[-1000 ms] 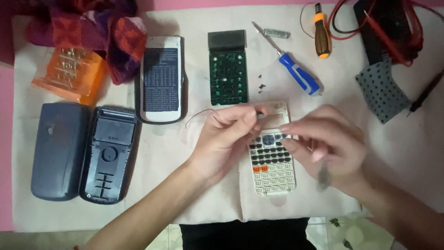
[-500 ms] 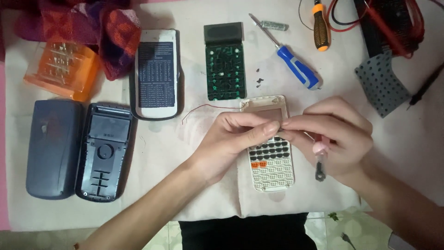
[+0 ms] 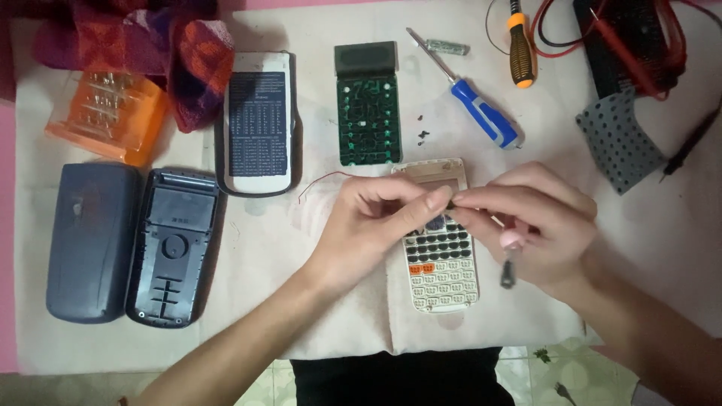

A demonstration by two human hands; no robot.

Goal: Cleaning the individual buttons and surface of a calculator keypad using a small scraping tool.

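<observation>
Calculator front (image 3: 442,263) (keys up) on cloth.

The circuit board (image 3: 367,120) is green. The screwdriver (image 3: 485,113) has a blue handle. The calculator front (image 3: 440,259) is cream with black, orange and white keys. The plastic box (image 3: 109,114) is orange.

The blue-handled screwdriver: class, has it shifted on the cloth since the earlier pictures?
No. The blue-handled screwdriver lies just right of the green circuit board as before; only the camera view drifted.
</observation>
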